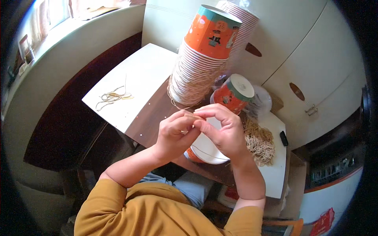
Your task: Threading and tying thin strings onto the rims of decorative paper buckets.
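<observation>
My left hand [174,133] and my right hand [225,131] meet at the fingertips above a paper bucket. Both pinch a thin cord [205,152]; part of it hangs down across the bucket's mouth, while the piece between the fingers is mostly hidden. Below them, the orange paper bucket [193,155] stands with its white inside facing up, partly covered by my hands. Just beyond my right hand is an upside-down orange and green bucket [232,95]. A heap of beige cords [260,145] lies beside my right wrist.
A tall stack of nested buckets [201,67] with cords around it rises at the back, another stack [246,19] behind it. Several loose cords [114,97] lie on the white left part of the table [136,67]. A small black object [284,138] is at the right edge.
</observation>
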`<state>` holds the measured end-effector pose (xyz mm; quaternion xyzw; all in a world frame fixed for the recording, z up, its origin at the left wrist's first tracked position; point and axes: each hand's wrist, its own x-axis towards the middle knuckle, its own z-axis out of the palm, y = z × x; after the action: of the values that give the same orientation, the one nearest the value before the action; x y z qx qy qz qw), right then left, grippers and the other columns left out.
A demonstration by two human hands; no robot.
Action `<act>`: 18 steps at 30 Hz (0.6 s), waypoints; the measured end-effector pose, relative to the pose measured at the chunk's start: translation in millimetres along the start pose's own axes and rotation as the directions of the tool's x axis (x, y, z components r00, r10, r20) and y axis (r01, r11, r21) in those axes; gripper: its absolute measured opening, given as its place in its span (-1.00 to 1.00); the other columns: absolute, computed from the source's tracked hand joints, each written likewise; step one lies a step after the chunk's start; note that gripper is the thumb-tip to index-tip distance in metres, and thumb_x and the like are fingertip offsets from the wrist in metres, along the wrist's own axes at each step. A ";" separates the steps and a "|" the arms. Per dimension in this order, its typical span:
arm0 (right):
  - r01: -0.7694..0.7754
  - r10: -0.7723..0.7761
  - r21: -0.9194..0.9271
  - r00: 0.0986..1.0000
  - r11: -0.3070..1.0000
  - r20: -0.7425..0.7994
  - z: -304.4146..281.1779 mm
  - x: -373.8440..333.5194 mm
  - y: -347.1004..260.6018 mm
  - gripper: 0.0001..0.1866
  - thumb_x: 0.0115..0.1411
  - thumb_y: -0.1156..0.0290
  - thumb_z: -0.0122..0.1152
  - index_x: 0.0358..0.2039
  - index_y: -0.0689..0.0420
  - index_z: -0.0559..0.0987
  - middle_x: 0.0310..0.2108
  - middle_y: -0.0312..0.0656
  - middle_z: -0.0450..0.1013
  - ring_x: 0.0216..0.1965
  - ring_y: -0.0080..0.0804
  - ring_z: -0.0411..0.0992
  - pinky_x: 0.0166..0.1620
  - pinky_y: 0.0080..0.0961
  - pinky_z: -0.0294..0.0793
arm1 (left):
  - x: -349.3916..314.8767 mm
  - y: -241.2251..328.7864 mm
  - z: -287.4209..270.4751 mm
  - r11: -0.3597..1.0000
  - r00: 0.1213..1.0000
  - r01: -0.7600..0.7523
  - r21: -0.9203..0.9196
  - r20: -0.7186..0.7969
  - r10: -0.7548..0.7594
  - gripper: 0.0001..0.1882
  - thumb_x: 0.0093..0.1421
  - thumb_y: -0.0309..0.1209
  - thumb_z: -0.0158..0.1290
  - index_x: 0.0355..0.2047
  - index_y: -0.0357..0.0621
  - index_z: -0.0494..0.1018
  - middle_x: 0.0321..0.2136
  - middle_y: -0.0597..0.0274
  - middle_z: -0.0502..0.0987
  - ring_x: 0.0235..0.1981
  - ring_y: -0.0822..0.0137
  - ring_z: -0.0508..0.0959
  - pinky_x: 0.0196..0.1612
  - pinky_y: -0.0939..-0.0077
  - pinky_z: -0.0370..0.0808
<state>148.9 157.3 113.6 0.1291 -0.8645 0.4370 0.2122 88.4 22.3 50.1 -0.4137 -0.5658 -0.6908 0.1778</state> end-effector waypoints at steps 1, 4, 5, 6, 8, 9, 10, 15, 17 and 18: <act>0.046 -0.044 0.029 0.998 0.999 -0.048 2.0 0.2 0.7 -0.79 0.05 0.47 0.31 -0.29 0.25 0.59 -0.31 -0.14 0.52 -0.26 -0.42 0.48 -0.14 -0.51 0.45 | 1.4 0.4 2.2 1.000 1.000 -0.005 -0.006 0.001 0.005 -0.88 0.00 -0.63 0.16 -0.40 -0.24 0.54 -0.47 0.14 0.56 -0.47 0.37 0.57 -0.45 0.56 0.48; 0.116 -0.109 0.044 0.986 0.992 -0.129 1.3 -1.3 -1.5 -0.88 0.06 0.54 0.29 -0.35 0.23 0.60 -0.34 -0.13 0.53 -0.27 -0.39 0.49 -0.15 -0.51 0.46 | 8.3 3.3 3.1 0.999 0.999 -0.041 -0.001 -0.014 0.041 -0.85 -0.01 -0.63 0.16 -0.37 -0.25 0.53 -0.43 0.13 0.56 -0.47 0.36 0.58 -0.42 0.57 0.50; 0.099 -0.085 0.086 0.984 0.991 -0.155 -2.4 -4.3 2.3 -0.90 0.06 0.55 0.28 -0.36 0.24 0.60 -0.34 -0.13 0.53 -0.27 -0.39 0.49 -0.15 -0.51 0.46 | 10.8 8.4 1.6 1.000 0.998 0.011 -0.015 0.064 -0.010 -0.84 0.00 -0.61 0.17 -0.36 -0.26 0.53 -0.41 0.12 0.56 -0.46 0.35 0.58 -0.41 0.56 0.51; 0.083 -0.059 0.128 0.982 0.988 -0.179 -6.8 -6.7 4.9 -0.91 0.06 0.56 0.27 -0.37 0.25 0.60 -0.33 -0.12 0.53 -0.27 -0.38 0.49 -0.16 -0.51 0.46 | 12.6 10.0 -0.1 0.998 0.988 0.064 -0.024 0.142 -0.060 -0.83 0.00 -0.60 0.17 -0.34 -0.27 0.52 -0.39 0.11 0.56 -0.45 0.34 0.58 -0.39 0.54 0.52; 0.090 -0.075 0.070 0.978 0.993 -0.194 -17.7 -8.5 5.4 -0.93 0.07 0.58 0.25 -0.39 0.24 0.60 -0.34 -0.13 0.54 -0.29 -0.37 0.50 -0.17 -0.50 0.47 | 15.9 2.9 -10.3 0.983 0.977 0.143 -0.118 0.174 -0.121 -0.72 0.04 -0.53 0.17 -0.20 -0.35 0.49 -0.34 0.10 0.57 -0.36 0.40 0.57 -0.28 0.55 0.52; 0.074 -0.070 0.017 0.984 0.997 -0.163 -22.9 -9.8 3.1 -0.93 0.06 0.58 0.26 -0.39 0.23 0.60 -0.36 -0.14 0.54 -0.30 -0.37 0.51 -0.18 -0.50 0.47 | 18.0 3.9 -14.7 0.967 0.966 0.208 -0.151 0.190 -0.178 -0.69 0.07 -0.50 0.16 -0.16 -0.38 0.48 -0.33 0.09 0.57 -0.32 0.43 0.57 -0.24 0.57 0.51; 0.059 -0.063 -0.036 0.989 0.998 -0.133 -27.4 -10.6 0.4 -0.94 0.06 0.58 0.26 -0.40 0.22 0.61 -0.37 -0.15 0.55 -0.31 -0.37 0.51 -0.20 -0.50 0.48 | 19.0 7.1 -18.6 0.906 0.918 0.362 -0.218 0.253 -0.306 -0.66 0.13 -0.43 0.15 -0.13 -0.42 0.46 -0.30 0.11 0.58 -0.26 0.49 0.53 -0.20 0.60 0.49; 0.054 -0.064 -0.131 0.995 0.990 -0.070 -34.0 -8.8 -4.5 -0.94 0.05 0.59 0.26 -0.41 0.22 0.61 -0.39 -0.14 0.55 -0.33 -0.36 0.53 -0.23 -0.51 0.49 | 38.5 16.0 -15.1 0.707 0.743 0.633 -0.316 0.505 -0.439 -0.68 0.20 -0.35 0.12 -0.18 -0.43 0.49 -0.37 0.18 0.57 -0.32 0.54 0.52 -0.25 0.61 0.49; 0.073 -0.083 -0.143 0.994 0.987 -0.065 -34.3 -9.5 -2.2 -0.95 0.07 0.60 0.24 -0.41 0.24 0.59 -0.39 -0.17 0.53 -0.36 -0.42 0.51 -0.26 -0.53 0.49 | 39.8 8.6 -12.0 0.756 0.723 0.624 -0.197 0.513 -0.462 -0.74 0.21 -0.40 0.09 -0.25 -0.43 0.51 -0.45 0.22 0.57 -0.40 0.56 0.51 -0.30 0.63 0.49; 0.069 -0.079 -0.144 0.995 0.987 -0.067 -34.3 -10.7 -2.2 -0.95 0.07 0.60 0.24 -0.41 0.24 0.59 -0.39 -0.17 0.53 -0.36 -0.42 0.51 -0.26 -0.53 0.49 | 40.8 8.4 -11.3 0.754 0.721 0.626 -0.199 0.516 -0.462 -0.74 0.21 -0.40 0.09 -0.25 -0.43 0.51 -0.45 0.22 0.57 -0.40 0.56 0.51 -0.30 0.63 0.49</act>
<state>167.9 184.2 128.1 0.1297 -0.8798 0.3706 0.2679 65.9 18.3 86.8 -0.3942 -0.5517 -0.6923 -0.2471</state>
